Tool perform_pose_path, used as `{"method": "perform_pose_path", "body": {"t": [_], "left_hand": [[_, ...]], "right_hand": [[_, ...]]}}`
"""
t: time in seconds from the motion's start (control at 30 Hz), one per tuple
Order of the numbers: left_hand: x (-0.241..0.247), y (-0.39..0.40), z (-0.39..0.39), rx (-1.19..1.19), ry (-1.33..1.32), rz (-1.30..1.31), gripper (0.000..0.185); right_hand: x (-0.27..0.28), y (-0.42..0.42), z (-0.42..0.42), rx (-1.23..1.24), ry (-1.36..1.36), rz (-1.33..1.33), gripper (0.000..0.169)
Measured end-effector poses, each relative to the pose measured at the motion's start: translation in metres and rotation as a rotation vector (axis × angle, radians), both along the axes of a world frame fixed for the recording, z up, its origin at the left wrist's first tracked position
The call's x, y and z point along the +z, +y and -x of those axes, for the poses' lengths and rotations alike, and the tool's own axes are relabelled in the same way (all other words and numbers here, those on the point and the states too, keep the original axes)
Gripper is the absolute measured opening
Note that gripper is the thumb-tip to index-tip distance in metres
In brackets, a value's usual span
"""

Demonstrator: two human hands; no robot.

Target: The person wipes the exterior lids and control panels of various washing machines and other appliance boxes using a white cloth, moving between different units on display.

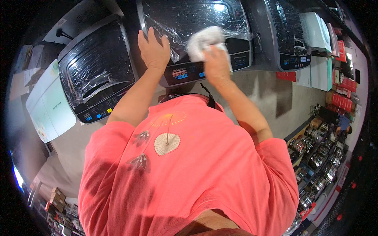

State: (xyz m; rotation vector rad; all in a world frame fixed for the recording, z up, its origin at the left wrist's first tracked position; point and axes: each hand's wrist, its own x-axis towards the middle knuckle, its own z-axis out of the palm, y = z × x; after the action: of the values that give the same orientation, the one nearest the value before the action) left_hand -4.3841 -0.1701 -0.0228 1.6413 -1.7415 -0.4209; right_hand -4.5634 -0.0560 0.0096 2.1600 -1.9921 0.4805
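A dark top-loading washing machine (192, 17) stands right before me, its lid under loose, crinkled clear plastic film (174, 44). My left hand (155, 50) rests flat on the lid's left edge, fingers spread and holding nothing. In my right hand (218, 63) is a bunched white cloth (206, 39), pressed on the front right of the lid by the control panel (184, 73). Both the cloth and that hand are slightly blurred. Part of the panel is hidden behind my right hand. Stickers with writing show on it.
Another film-covered washing machine (97, 65) stands at left, with a pale green panel (51, 101) beside it. A third washer (291, 32) is at right, near white boxes (320, 70). Shelves of shiny metal cookware (317, 159) stand farther right, where a person (343, 124) is bent over.
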Motion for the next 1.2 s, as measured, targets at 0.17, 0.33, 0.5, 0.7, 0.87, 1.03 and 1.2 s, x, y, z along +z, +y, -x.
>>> {"method": "perform_pose_path", "body": {"t": [0.17, 0.33, 0.5, 0.7, 0.87, 1.03, 1.2], "left_hand": [[-0.001, -0.003, -0.003, -0.017, 0.002, 0.011, 0.055], [0.001, -0.001, -0.005, -0.015, 0.037, 0.003, 0.055], [0.003, -0.001, -0.005, 0.008, -0.038, -0.001, 0.055], [0.009, 0.000, 0.000, 0.013, -0.064, 0.011, 0.054], [0.009, -0.003, 0.001, 0.013, -0.103, 0.002, 0.055], [0.010, -0.004, 0.000, 0.036, -0.019, -0.058, 0.056], [0.009, -0.006, 0.000, 0.038, -0.105, 0.010, 0.057]], "right_hand": [[0.003, 0.007, -0.032, 0.192, -0.224, -0.079, 0.034], [-0.021, 0.030, 0.064, -0.057, -0.017, 0.011, 0.035], [-0.033, -0.009, 0.146, -0.687, -0.453, 0.032, 0.035], [0.014, -0.121, 0.118, -0.725, -0.479, -0.034, 0.027], [0.007, -0.177, 0.014, 0.300, -0.203, 0.032, 0.026], [0.014, -0.208, -0.069, 0.587, -0.162, -0.089, 0.022], [0.012, -0.280, -0.039, 0.376, 0.055, -0.099, 0.026]]}}
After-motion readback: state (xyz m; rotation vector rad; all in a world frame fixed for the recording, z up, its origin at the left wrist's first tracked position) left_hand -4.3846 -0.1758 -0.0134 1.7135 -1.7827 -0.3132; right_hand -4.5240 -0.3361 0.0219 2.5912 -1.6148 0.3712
